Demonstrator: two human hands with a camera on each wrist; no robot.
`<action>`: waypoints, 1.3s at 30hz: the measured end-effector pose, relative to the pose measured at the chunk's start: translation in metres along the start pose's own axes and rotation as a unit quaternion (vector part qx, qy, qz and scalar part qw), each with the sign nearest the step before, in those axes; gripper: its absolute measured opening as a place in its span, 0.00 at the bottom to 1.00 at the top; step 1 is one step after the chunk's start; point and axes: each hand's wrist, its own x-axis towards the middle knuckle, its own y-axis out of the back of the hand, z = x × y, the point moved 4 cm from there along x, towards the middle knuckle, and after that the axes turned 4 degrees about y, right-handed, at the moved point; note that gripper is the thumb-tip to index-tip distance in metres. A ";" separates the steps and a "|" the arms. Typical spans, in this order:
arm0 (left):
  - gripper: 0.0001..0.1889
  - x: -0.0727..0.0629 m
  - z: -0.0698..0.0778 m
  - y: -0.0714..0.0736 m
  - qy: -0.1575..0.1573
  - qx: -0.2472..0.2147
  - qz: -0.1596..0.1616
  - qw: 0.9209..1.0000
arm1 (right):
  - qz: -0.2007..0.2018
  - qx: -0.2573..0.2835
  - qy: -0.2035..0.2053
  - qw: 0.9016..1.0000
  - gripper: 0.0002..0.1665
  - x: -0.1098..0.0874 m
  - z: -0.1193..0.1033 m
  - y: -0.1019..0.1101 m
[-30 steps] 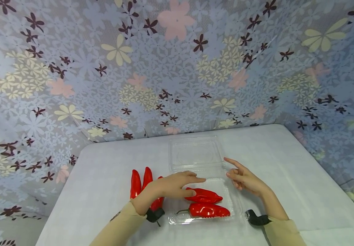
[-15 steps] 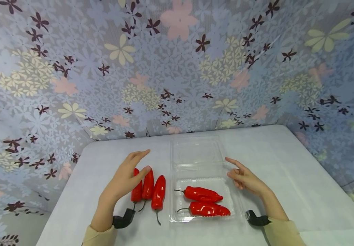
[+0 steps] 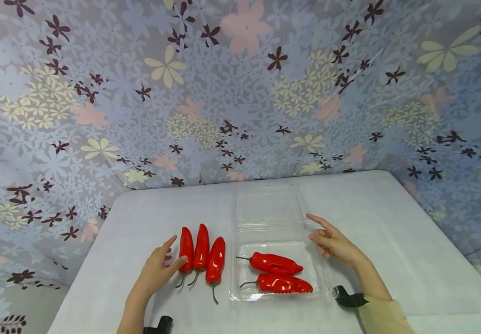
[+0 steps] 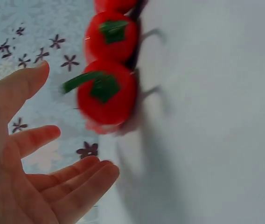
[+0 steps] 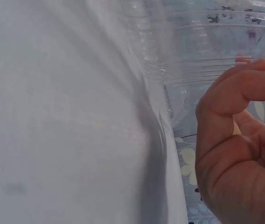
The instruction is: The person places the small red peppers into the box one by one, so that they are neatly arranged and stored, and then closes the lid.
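Three red peppers lie in a row left of a clear plastic box: a left one (image 3: 186, 248), a middle one (image 3: 202, 248) and a right one (image 3: 215, 262). My left hand (image 3: 154, 269) is spread beside the left pepper, its thumb overlapping it in the head view. In the left wrist view a gap shows between the fingers and the nearest pepper (image 4: 118, 102). Two more peppers, an upper one (image 3: 273, 263) and a lower one (image 3: 284, 284), lie in the box (image 3: 284, 248). At its right side my right hand (image 3: 336, 246) points its index finger toward the lid's corner, other fingers loosely bent, holding nothing.
The box's clear lid (image 3: 267, 206) lies folded back behind it on the white-covered table (image 3: 390, 246). A flower-patterned cloth (image 3: 240, 93) rises behind the table. Black wrist cameras sit at both forearms, including the right one (image 3: 349, 298).
My left hand has drawn away from the upper pepper in the box, passed left over the loose peppers, and come down beside the leftmost one. The right hand keeps its place.
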 end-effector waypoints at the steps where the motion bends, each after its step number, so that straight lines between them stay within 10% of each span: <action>1: 0.37 0.001 -0.001 -0.003 0.002 0.003 0.000 1.000 | 0.000 -0.001 0.000 1.000 0.41 0.000 0.000 0.000; 19: 0.31 0.015 0.002 -0.020 -0.007 0.004 -0.009 1.000 | 0.005 0.004 0.002 1.000 0.41 -0.004 0.001 -0.002; 39: 0.31 0.015 0.006 -0.013 0.078 0.022 -0.039 0.996 | -0.005 0.015 0.007 1.000 0.42 -0.003 -0.001 -0.003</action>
